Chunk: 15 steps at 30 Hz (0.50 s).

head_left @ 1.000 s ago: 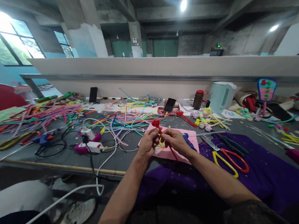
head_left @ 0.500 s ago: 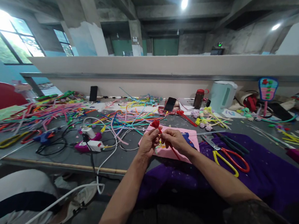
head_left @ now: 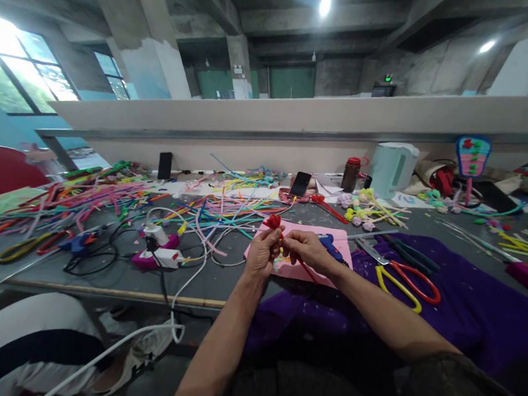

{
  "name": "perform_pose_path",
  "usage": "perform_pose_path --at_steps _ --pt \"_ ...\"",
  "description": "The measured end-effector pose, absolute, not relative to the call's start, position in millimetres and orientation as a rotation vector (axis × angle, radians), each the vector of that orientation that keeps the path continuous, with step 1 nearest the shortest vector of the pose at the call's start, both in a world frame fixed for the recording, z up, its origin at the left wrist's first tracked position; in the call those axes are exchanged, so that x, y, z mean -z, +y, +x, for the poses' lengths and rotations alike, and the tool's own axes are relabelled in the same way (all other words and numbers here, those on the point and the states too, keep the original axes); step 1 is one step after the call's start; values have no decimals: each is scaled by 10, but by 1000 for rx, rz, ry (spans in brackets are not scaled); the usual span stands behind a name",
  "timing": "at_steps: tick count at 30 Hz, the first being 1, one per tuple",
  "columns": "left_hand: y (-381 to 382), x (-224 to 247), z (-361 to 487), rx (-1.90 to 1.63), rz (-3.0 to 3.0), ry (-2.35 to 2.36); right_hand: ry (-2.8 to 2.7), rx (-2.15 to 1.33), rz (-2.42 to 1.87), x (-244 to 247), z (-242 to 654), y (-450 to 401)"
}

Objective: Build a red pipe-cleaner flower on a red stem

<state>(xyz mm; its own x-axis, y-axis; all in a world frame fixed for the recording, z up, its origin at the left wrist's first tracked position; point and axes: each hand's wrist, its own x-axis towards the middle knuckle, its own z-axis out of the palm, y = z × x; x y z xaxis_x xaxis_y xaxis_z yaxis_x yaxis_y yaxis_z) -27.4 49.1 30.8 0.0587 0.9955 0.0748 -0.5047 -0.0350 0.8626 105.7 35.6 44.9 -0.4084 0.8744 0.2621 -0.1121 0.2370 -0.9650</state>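
Note:
A fuzzy red flower (head_left: 272, 221) on a red stem shows above my left hand (head_left: 263, 251), whose fingers are pinched around it just below the bloom. My right hand (head_left: 304, 247) is close beside, thumb and fingers closed on the red stem (head_left: 306, 270), which slants down to the right below that hand. The fingertips of both hands nearly meet, and the spot between them is too small to make out. Under the hands lies a pink sheet (head_left: 334, 279) with small yellow bits on it. A blue glue gun (head_left: 332, 246) rests on the sheet, partly behind my right hand.
Scissors (head_left: 399, 282) and pliers (head_left: 412, 254) lie on purple cloth (head_left: 462, 301) at right. Power strips (head_left: 161, 257) with cables and colourful pipe cleaners (head_left: 92, 198) are at left. A kettle (head_left: 389, 169), bottle (head_left: 351, 175) and phone (head_left: 301, 184) stand behind. A person's leg (head_left: 35, 332) shows lower left.
The red flower has turned slightly and sits a little lower in my left hand. Both hands have barely shifted. The leg at lower left has moved a little.

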Motion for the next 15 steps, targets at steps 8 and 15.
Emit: perform_pose_path --at_steps 8,15 --pt "489 -331 -262 -1440 866 743 -1640 -1307 -698 -387 1062 394" --pt "457 -348 -241 -1518 915 776 -1586 -1260 -683 -316 1014 414"
